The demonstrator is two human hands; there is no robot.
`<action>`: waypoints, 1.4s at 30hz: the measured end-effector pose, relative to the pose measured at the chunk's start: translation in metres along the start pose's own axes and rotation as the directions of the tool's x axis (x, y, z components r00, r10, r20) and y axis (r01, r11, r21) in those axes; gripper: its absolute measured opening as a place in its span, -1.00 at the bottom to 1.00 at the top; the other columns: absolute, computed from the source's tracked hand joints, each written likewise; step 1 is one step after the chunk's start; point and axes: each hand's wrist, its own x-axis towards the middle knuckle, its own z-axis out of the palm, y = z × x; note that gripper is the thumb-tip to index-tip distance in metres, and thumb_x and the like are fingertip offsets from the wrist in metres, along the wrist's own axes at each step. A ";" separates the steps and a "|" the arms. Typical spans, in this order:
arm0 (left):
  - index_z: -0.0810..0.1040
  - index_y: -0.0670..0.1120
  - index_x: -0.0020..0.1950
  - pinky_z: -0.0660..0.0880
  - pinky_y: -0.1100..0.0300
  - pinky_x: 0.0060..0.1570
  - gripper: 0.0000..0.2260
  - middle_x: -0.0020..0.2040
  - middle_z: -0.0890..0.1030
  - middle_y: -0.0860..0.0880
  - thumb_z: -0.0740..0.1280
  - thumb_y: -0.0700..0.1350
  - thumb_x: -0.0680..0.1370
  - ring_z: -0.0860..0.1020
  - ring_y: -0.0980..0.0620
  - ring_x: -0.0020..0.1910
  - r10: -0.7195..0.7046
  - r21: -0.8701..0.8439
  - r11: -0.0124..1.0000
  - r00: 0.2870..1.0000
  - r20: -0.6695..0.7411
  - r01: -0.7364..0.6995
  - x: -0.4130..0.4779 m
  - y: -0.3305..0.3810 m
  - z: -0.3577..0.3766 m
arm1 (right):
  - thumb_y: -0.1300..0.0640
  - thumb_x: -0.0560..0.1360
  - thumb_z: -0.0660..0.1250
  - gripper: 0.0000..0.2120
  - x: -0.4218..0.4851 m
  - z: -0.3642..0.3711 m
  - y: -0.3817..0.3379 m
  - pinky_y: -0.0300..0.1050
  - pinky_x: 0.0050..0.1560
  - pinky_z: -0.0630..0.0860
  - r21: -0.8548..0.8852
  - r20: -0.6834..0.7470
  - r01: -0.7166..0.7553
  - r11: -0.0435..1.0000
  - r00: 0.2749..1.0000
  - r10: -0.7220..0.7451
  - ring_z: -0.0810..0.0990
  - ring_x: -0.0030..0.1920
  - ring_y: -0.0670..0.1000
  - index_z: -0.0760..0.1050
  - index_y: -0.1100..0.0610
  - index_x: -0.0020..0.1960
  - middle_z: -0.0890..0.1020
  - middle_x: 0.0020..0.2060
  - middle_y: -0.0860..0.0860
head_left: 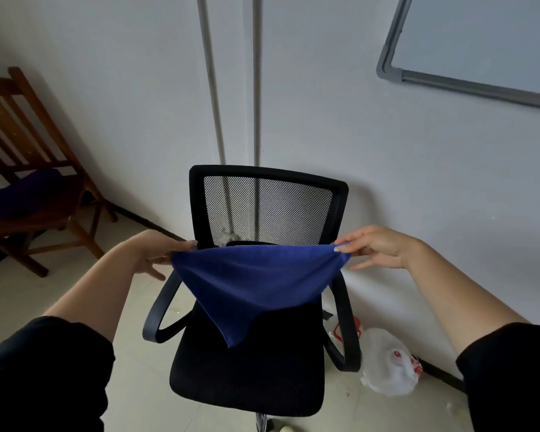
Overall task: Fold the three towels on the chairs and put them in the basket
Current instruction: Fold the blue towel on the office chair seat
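A blue towel hangs spread in the air over the black office chair. My left hand pinches its left top corner and my right hand pinches its right top corner. The towel sags to a point above the seat. A second dark blue towel lies crumpled on the seat of a wooden chair at the far left. No basket is in view.
White wall stands right behind the office chair, with two vertical pipes and a whiteboard at the upper right. A white plastic bag lies on the tiled floor beside the chair's right armrest.
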 end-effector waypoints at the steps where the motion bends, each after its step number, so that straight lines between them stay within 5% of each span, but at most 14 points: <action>1: 0.60 -0.22 0.07 0.51 -0.13 -0.02 -0.69 0.04 0.64 -0.08 0.48 -0.07 0.42 0.56 -0.03 0.01 -0.017 0.006 1.000 0.999 0.046 0.016 -0.001 0.002 -0.001 | 0.36 0.46 0.36 -0.78 0.000 -0.001 0.000 -0.03 0.01 0.52 -0.084 0.005 -0.002 0.996 1.000 0.002 0.59 -0.08 -0.03 0.60 0.19 0.07 0.66 -0.16 0.05; 6: 0.56 -0.19 0.21 0.57 0.04 -0.21 -0.61 0.12 0.54 -0.10 0.47 -0.34 0.40 0.49 -0.07 0.05 -0.031 0.232 0.973 0.994 0.107 0.006 -0.001 0.008 -0.002 | 0.47 0.49 0.25 -0.75 0.010 0.000 0.001 0.00 0.14 0.53 -0.121 -0.088 0.034 0.992 0.995 -0.045 0.62 -0.14 0.08 0.57 0.23 0.06 0.64 -0.18 0.15; 10: 0.63 -0.18 0.14 0.56 0.10 -0.27 -0.69 0.01 0.56 -0.14 0.47 -0.32 0.41 0.47 -0.01 -0.16 -0.031 0.314 0.949 0.999 0.023 0.022 0.004 0.010 -0.001 | 0.49 0.49 0.22 -0.75 0.016 -0.001 -0.004 -0.10 -0.16 0.60 -0.010 -0.088 -0.012 1.000 0.996 0.011 0.59 -0.24 0.04 0.54 0.27 0.08 0.60 -0.21 0.14; 14: 0.62 -0.13 0.12 0.54 -0.02 -0.13 -0.76 0.01 0.59 -0.11 0.46 -0.20 0.46 0.52 -0.04 -0.08 -0.013 0.320 0.947 1.000 -0.020 0.019 0.008 0.010 -0.004 | 0.49 0.48 0.21 -0.82 0.020 -0.007 -0.008 -0.11 -0.27 0.53 -0.001 -0.119 -0.126 0.992 0.985 0.125 0.58 -0.30 0.04 0.50 0.30 -0.01 0.59 -0.23 0.17; 22: 0.59 -0.13 -0.07 0.46 -0.06 -0.05 -0.91 -0.09 0.62 -0.10 0.45 -0.16 0.48 0.56 -0.01 -0.18 0.036 0.035 0.999 0.994 -0.103 -0.033 0.032 0.004 0.011 | 0.41 0.53 0.21 -0.85 0.047 -0.004 0.004 -0.17 -0.29 0.46 -0.079 -0.301 -0.255 0.964 0.928 0.221 0.51 -0.32 0.01 0.48 0.26 -0.17 0.55 -0.31 0.11; 28: 0.61 -0.16 0.02 0.49 0.02 -0.13 -0.89 -0.08 0.60 -0.11 0.40 -0.20 0.51 0.52 0.00 -0.20 0.043 -0.094 0.994 0.985 -0.170 -0.059 0.057 0.011 0.024 | 0.35 0.46 0.29 -0.88 0.094 0.002 0.022 -0.06 -0.23 0.42 -0.121 -0.569 -0.142 0.982 0.821 0.048 0.49 -0.24 0.12 0.59 0.34 -0.07 0.56 -0.21 0.20; 33: 0.62 -0.18 0.03 0.51 0.30 -0.48 -0.90 -0.17 0.57 -0.05 0.36 -0.24 0.54 0.52 0.04 -0.22 0.112 -0.235 0.955 0.956 -0.271 -0.178 0.066 0.026 0.023 | 0.32 0.47 0.30 -0.84 0.100 0.006 0.004 -0.14 -0.15 0.44 -0.059 -0.611 0.055 0.997 0.788 -0.079 0.51 -0.12 0.04 0.63 0.22 -0.03 0.60 -0.12 0.10; 37: 0.62 -0.16 -0.01 0.53 0.20 -0.29 -0.92 -0.17 0.58 -0.07 0.38 -0.21 0.53 0.53 0.04 -0.23 0.139 -0.281 0.929 0.931 -0.337 -0.241 0.067 0.019 0.021 | 0.35 0.47 0.27 -0.81 0.092 0.014 -0.003 -0.19 -0.22 0.45 -0.042 -0.619 0.104 0.994 0.778 -0.108 0.53 -0.10 0.05 0.60 0.13 -0.13 0.62 -0.17 0.07; 42: 0.63 -0.14 -0.09 0.47 0.15 -0.19 -0.96 -0.25 0.57 -0.07 0.39 -0.20 0.50 0.48 0.00 -0.30 0.112 -0.240 0.948 0.926 -0.362 -0.208 0.078 -0.037 0.037 | 0.34 0.50 0.27 -0.82 0.093 0.039 0.036 -0.08 -0.14 0.51 0.012 -0.631 -0.033 0.999 0.775 0.033 0.53 -0.07 0.11 0.63 0.17 -0.07 0.59 -0.09 0.09</action>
